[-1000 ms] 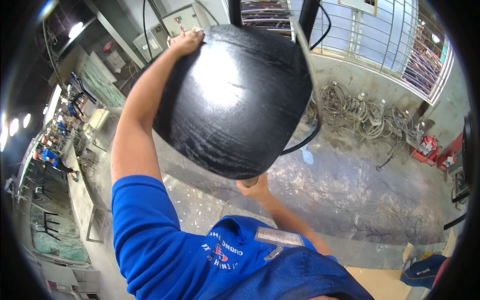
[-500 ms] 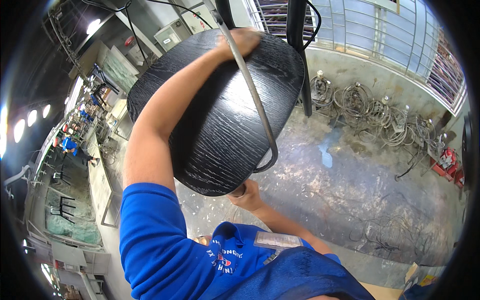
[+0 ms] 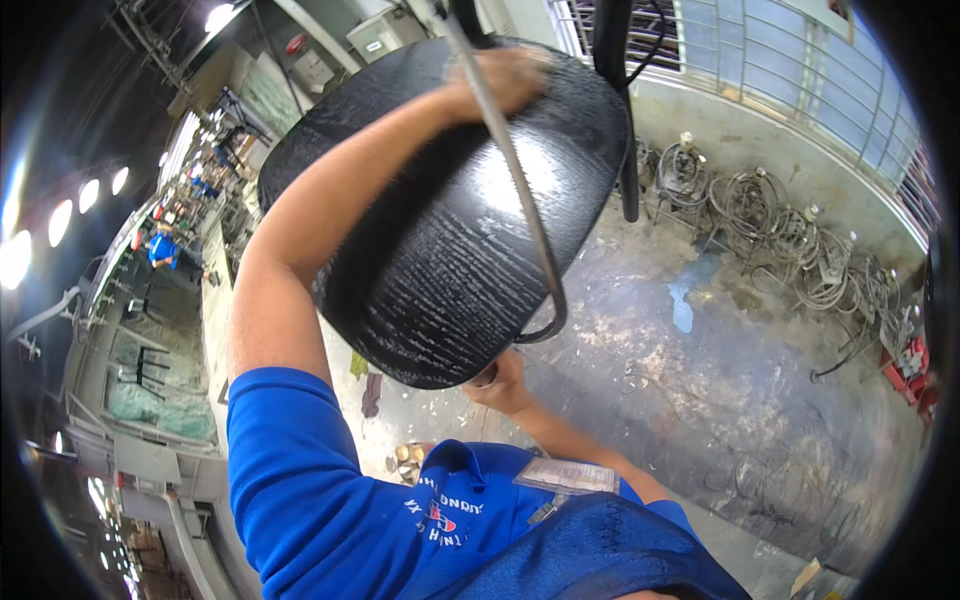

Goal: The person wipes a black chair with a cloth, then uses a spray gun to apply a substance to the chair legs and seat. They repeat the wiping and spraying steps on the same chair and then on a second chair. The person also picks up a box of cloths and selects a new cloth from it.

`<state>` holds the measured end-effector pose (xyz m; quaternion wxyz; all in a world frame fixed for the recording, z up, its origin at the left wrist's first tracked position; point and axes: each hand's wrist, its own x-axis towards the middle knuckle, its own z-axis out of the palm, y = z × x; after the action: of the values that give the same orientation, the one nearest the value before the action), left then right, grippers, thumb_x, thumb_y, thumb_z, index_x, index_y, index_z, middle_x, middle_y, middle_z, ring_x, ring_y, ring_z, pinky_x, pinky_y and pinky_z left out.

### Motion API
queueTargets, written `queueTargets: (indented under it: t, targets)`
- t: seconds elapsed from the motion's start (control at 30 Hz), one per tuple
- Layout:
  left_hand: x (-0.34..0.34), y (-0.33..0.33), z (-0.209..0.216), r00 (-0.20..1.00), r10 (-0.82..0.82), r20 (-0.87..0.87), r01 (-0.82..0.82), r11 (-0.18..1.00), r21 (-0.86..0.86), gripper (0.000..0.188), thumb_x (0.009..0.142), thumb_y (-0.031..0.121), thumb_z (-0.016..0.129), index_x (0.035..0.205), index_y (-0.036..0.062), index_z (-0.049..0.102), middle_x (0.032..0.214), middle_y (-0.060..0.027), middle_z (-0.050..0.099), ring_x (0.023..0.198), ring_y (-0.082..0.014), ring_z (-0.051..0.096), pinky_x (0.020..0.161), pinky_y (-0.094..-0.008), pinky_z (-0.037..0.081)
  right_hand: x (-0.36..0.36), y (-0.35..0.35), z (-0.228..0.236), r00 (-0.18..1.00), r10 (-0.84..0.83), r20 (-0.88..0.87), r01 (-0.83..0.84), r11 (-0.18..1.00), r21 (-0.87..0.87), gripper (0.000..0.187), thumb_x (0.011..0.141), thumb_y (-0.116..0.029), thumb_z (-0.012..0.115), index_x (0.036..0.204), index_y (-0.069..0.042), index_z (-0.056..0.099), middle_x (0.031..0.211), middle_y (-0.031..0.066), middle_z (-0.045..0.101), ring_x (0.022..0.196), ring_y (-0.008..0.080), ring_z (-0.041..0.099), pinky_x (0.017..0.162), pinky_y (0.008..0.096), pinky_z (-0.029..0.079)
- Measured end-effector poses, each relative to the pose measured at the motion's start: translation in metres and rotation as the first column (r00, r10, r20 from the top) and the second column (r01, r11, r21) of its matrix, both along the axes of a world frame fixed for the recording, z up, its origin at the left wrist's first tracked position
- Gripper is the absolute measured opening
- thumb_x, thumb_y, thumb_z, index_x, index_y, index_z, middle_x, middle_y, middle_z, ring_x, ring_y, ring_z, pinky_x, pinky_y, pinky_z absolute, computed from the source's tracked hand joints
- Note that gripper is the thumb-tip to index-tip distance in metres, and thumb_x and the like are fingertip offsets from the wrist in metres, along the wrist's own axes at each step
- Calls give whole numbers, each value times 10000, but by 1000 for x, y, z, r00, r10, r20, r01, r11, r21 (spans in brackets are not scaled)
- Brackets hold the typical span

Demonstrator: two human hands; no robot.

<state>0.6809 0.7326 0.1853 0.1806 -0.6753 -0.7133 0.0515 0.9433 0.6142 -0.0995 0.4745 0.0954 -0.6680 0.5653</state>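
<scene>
A black wood-grained chair seat (image 3: 440,270) hangs tilted in front of me, with a dark post (image 3: 628,165) at its far right corner. A bent grey metal hook rod (image 3: 520,190) passes over the seat and curls round its near right edge. My left hand (image 3: 505,82) reaches across the seat and lies on its far part; its fingers are smeared by motion, and anything under them is hidden. My right hand (image 3: 500,388) is closed round a dark rounded end just below the seat's near edge, seemingly a chair leg.
Coiled hoses and pump-like devices (image 3: 755,215) line the right wall below a barred window (image 3: 780,60). A red container (image 3: 910,370) stands at far right. Tin cans (image 3: 408,460) are on the floor by me. Left, a person in blue (image 3: 162,250) works further off.
My left hand has slid slightly right across the far part of the seat. The view has shifted, and the seat appears a little further left. My right hand keeps its grip.
</scene>
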Motion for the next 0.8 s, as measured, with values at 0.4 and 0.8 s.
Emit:
queueTargets:
  t: [0.4, 0.8]
  targets:
    - [-14, -27, 40, 792, 610, 5, -609, 791, -52, 241, 947, 124, 379, 955, 1, 586, 1203, -177, 570, 1135, -243, 557, 961, -368, 464, -14, 7, 0, 1000, -10, 6, 10, 1000, 24, 506, 595, -136, 801, 1034, -55, 562, 764, 154, 624, 676, 365, 635, 582, 395, 505]
    - [-50, -129, 52, 785, 616, 65, -616, 787, -27, 520, 990, 451, 239, 1413, 182, 377, 1410, -88, 436, 1317, -229, 388, 1110, -381, 284, 2, 11, 9, 998, 38, 42, -37, 999, -37, 462, 611, -73, 764, 1037, -16, 594, 934, 152, 665, 832, 301, 662, 744, 357, 505]
